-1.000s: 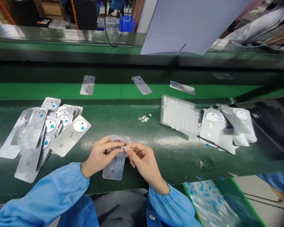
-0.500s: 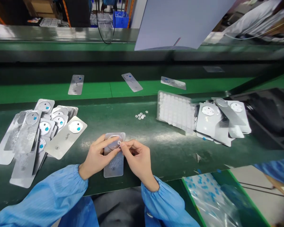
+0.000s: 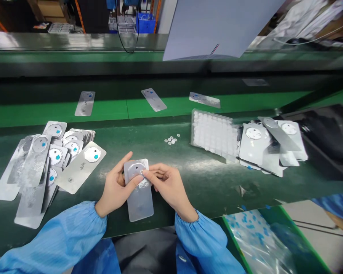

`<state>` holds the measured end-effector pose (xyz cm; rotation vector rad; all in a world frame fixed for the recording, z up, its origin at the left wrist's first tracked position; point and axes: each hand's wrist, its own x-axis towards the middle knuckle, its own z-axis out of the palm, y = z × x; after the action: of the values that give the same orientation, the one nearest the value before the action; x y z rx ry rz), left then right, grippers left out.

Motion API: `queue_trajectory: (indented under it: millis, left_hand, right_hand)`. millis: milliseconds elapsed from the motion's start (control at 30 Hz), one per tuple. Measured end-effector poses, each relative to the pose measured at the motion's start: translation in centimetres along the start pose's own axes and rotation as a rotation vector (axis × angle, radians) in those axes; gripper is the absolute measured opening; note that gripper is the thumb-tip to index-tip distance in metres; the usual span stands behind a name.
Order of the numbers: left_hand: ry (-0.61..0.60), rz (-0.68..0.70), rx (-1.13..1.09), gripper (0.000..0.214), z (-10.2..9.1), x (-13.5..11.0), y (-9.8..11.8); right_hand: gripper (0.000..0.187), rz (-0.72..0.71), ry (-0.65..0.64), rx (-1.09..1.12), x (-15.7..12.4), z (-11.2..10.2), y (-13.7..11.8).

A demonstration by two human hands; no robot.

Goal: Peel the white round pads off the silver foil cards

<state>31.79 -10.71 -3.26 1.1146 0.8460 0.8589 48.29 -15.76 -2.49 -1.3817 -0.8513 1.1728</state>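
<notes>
Both forearms reach forward from the bottom of the view in loose blue sleeves (image 3: pixel 51 239), gathered by elastic cuffs at the wrists. The left hand (image 3: pixel 114 186) sits with its thumb stretched up and across, the other fingers (image 3: pixel 122 173) curled out of sight beneath. The right hand (image 3: pixel 168 188) comes in from the other side, back upward, its thumb and forefinger drawn close in a small pinch. Its fingertips (image 3: pixel 145 173) lie just beside the left thumb, and both wrists angle inward, the hands almost touching near the middle of the view
</notes>
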Motion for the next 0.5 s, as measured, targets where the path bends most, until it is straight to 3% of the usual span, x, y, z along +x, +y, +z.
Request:
queue_trajectory:
  millis: [133, 500]
  left_hand:
    - [-0.016, -0.124, 0.024, 0.061, 0.0, 1.0, 0.3]
    - [-0.005, -0.095, 0.063, 0.042, 0.3, 0.8, 0.4]
  right_hand:
    - [0.039, -0.022, 0.029, 0.015, 0.2, -0.2, 0.6]
    - [0.044, 0.061, 0.031, 0.054, 0.0, 0.5, 0.9]
